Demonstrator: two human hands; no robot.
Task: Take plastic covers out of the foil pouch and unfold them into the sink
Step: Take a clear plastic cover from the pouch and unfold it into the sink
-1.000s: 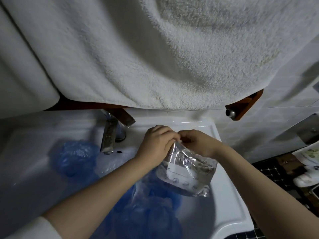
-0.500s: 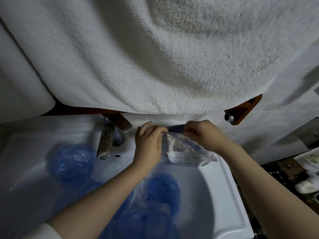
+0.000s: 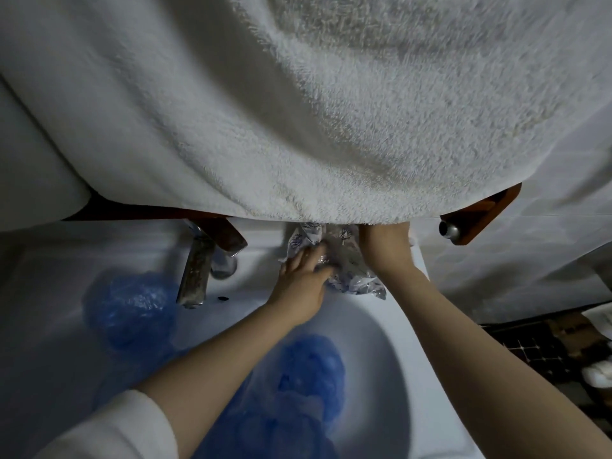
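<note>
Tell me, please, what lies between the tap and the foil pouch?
In the head view only bare white sink ledge lies between the tap and the foil pouch.

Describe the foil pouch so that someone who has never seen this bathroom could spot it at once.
Start at the white sink under the big hanging towel, then look to the back ledge to the right of the metal tap. The foil pouch lies there crumpled between the left hand and the right hand. It is silvery and printed, unlike the soft blue plastic covers in the sink.
</note>
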